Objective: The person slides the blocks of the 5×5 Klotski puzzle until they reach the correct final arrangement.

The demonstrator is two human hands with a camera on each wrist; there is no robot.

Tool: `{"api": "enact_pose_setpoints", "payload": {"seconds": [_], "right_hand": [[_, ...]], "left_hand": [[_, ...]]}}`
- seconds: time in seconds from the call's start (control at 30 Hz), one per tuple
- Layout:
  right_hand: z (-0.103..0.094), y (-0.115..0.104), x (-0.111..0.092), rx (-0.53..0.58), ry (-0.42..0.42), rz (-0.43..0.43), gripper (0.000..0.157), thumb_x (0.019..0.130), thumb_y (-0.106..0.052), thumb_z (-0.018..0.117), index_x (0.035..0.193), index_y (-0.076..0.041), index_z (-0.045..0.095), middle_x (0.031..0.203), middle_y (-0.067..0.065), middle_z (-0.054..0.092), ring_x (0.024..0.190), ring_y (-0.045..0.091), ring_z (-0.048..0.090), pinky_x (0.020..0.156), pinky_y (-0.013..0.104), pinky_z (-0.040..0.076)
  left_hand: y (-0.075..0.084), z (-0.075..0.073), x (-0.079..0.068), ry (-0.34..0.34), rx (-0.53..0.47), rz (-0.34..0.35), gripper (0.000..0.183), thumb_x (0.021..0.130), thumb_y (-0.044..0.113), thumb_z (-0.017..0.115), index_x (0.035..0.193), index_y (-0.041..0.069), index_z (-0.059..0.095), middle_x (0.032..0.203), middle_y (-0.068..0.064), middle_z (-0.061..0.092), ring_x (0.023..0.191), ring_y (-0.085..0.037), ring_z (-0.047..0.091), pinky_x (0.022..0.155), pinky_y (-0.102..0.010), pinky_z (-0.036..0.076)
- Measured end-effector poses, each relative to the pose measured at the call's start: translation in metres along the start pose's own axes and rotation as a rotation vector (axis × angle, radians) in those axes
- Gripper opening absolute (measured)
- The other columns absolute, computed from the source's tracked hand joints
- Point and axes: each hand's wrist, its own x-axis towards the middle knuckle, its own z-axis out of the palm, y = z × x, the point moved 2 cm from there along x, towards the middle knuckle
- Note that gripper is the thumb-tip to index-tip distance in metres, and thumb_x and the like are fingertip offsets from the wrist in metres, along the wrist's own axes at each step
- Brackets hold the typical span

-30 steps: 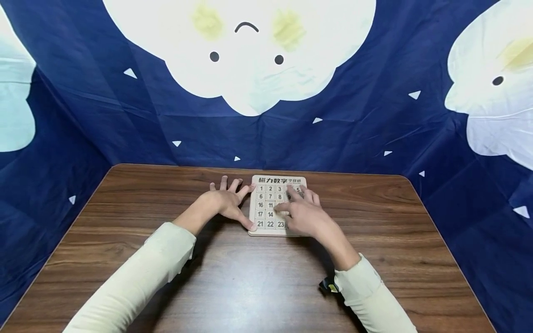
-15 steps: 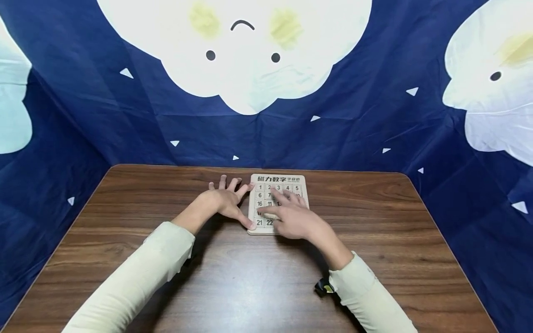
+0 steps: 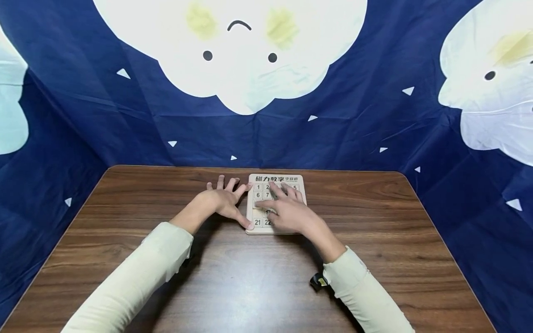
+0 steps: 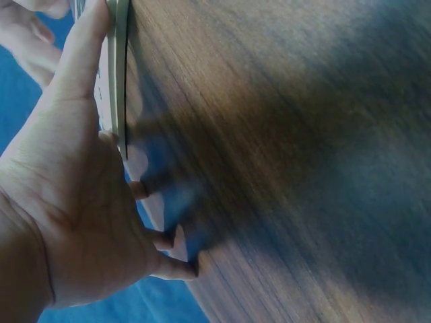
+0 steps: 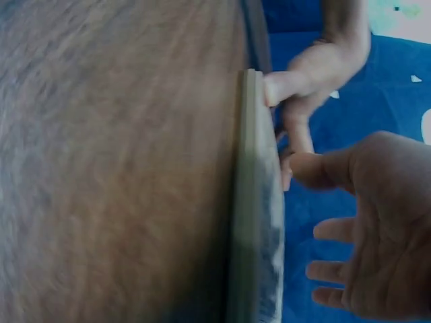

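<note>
A pale sliding number puzzle [image 3: 291, 179], with numbered square tiles under a line of dark printed characters, lies flat on the table. My left hand [image 3: 222, 201] is spread at its left side, the thumb on the lower left corner and the index fingertip near the upper left edge. Over the tiles reaches my right hand [image 3: 289, 212], its index finger stretched to the left column, around the third row. Below that fingertip a bare patch shows in the tray. Several tiles are hidden under this hand. In the right wrist view the board [image 5: 250, 168] appears edge-on.
The brown wood-grain table [image 3: 250, 282] has rounded far corners. Behind and beside it hangs a dark blue cloth [image 3: 137, 125] printed with white clouds and small triangles. A black strap piece [image 3: 318, 281] sits at the right wrist.
The right hand has moved left across the tiles, then its index finger slightly up the left column. A bare patch now shows where tile 17 was. The left hand stays in place.
</note>
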Motion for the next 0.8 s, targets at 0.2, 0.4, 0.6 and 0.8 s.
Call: {"api": "enact_pose_setpoints", "payload": {"seconds": [0.2,0.4,0.6,0.8], "right_hand": [[0.001,0.0,-0.007,0.048,-0.117,0.019,0.044,0.113,-0.048,0.062,0.155,-0.039,0.069,0.191,0.014,0.013,0.175,0.056,0.009,0.138,0.079,0.008],[-0.007,0.015,-0.013,0.029,-0.013,0.051,0.052,0.108,-0.062,0.067,0.153,-0.035,0.072,0.189,0.019,0.019,0.173,0.057,0.017,0.136,0.078,0.016],[0.001,0.014,-0.002,0.055,-0.059,0.06,0.076,0.096,-0.08,0.072,0.161,-0.042,0.063,0.191,0.018,0.013,0.173,0.057,0.011,0.138,0.078,0.01],[-0.007,0.026,-0.009,0.076,-0.023,0.055,0.09,0.084,-0.081,0.083,0.16,-0.037,0.065,0.19,0.02,0.014,0.174,0.058,0.009,0.136,0.081,0.009]], "left_hand": [[-0.003,0.002,0.002,0.009,0.001,-0.001,0.146,0.076,0.094,0.079,0.183,0.034,0.002,0.19,-0.022,-0.002,0.169,-0.068,-0.014,0.13,-0.091,0.003],[-0.004,0.004,0.005,0.003,-0.004,-0.012,0.149,0.072,0.096,0.081,0.183,0.035,0.003,0.19,-0.022,-0.002,0.169,-0.067,-0.016,0.13,-0.091,0.003],[-0.01,0.008,0.018,0.01,0.02,-0.015,0.156,0.063,0.102,0.08,0.183,0.035,0.005,0.189,-0.023,0.001,0.168,-0.07,-0.013,0.128,-0.093,0.004],[-0.002,0.002,0.007,0.007,0.004,-0.01,0.15,0.071,0.095,0.082,0.183,0.034,0.005,0.19,-0.022,0.0,0.169,-0.067,-0.014,0.13,-0.091,0.003]]}}
